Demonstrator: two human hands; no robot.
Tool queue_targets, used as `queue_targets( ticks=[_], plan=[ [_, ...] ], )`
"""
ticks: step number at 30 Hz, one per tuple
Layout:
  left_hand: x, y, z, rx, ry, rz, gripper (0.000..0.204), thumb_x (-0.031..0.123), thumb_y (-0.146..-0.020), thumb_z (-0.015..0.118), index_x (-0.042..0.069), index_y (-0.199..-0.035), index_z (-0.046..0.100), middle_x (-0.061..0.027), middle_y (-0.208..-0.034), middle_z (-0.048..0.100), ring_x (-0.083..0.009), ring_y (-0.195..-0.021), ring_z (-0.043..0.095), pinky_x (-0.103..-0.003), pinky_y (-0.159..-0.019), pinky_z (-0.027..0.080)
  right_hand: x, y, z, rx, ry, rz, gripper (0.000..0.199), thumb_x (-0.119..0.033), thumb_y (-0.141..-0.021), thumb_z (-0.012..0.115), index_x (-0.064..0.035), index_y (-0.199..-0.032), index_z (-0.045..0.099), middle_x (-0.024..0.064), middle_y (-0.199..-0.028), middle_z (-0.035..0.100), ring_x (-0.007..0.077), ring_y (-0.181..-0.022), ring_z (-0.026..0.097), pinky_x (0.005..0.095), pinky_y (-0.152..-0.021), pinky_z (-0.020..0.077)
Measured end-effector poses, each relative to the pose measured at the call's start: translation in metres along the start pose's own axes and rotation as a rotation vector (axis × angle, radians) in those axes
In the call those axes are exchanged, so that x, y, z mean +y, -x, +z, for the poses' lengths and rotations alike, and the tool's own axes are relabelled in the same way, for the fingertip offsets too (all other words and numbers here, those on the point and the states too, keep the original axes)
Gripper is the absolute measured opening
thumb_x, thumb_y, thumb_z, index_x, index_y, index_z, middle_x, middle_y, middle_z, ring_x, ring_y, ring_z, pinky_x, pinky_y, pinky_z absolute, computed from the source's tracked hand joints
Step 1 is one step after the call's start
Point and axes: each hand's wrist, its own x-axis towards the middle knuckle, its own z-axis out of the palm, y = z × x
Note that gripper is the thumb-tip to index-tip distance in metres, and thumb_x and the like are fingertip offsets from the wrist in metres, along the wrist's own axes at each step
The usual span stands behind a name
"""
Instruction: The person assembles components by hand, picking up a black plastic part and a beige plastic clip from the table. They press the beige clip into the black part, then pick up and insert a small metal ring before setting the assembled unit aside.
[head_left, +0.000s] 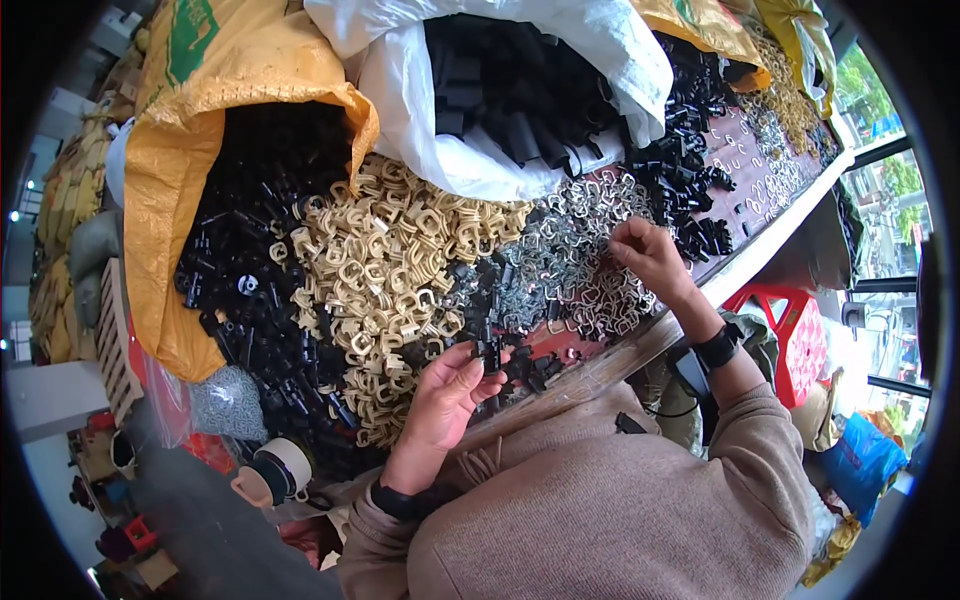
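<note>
A brown knit sweater (610,510) fronts a red-topped table (600,371); a white woven sack (392,100) blocks the back. Cream plastic loops (385,250) and silvery metal clips (622,300) lie heaped, probably for reach. The left hand (447,393) pinches a black plastic fitting (488,352), perhaps steadying it; the narrowed right hand's (655,258) contents are unclear.

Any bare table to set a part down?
Little. Table shows in a narrow strip between silver clips and the near edge, right of the left hand, and, dotted with wire clips, right of the black fittings. Crowded: cream clips, silver clips, left-side black parts.
</note>
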Motion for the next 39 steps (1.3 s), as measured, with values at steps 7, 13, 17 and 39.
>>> queue_targets(
  ticks=[7,13,17,39],
  plan=[
    [0.001,0.001,0.000,-0.034,-0.013,0.051,0.026,0.013,-0.082,0.050,0.001,-0.105,0.048,-0.0117,-0.100,0.056,-0.0145,-0.083,0.056,-0.024,-0.071,0.046,-0.021,0.011,0.009,-0.230,-0.662,0.200,0.010,-0.014,-0.083,0.048,-0.0050,-0.079,0.046,-0.0047,-0.062,0.039,0.0043,-0.051,0.033,0.0171,-0.047,0.0263],
    [-0.001,-0.004,-0.001,-0.061,-0.015,0.120,0.027,0.015,-0.082,0.051,0.002,-0.105,0.048,-0.0113,-0.100,0.056,-0.0152,-0.087,0.055,-0.025,-0.074,0.044,-0.046,0.015,0.036,-0.484,-0.896,0.315,0.009,-0.014,-0.083,0.047,-0.0046,-0.082,0.046,-0.0051,-0.061,0.037,0.0040,-0.049,0.031,0.0167,-0.046,0.0257],
    [0.000,-0.007,0.001,-0.108,0.027,0.159,0.028,0.016,-0.082,0.051,0.001,-0.106,0.048,-0.0111,-0.100,0.056,-0.0163,-0.091,0.054,-0.028,-0.080,0.042,-0.061,0.017,0.060,-0.552,-0.926,0.442,0.011,-0.014,-0.084,0.046,-0.0037,-0.080,0.047,-0.0065,-0.059,0.035,0.0039,-0.048,0.029,0.0168,-0.043,0.0234],
    [-0.001,-0.004,-0.002,-0.149,0.142,0.099,0.022,0.011,-0.082,0.049,0.001,-0.103,0.050,-0.0139,-0.097,0.056,-0.0244,-0.091,0.055,-0.029,-0.077,0.047,-0.084,0.028,0.088,-0.356,-0.036,-0.471,0.007,-0.006,-0.076,0.054,-0.0007,-0.080,0.051,0.0096,-0.070,0.050,0.0253,-0.064,0.053,0.0296,-0.055,0.0423]
  ],
)
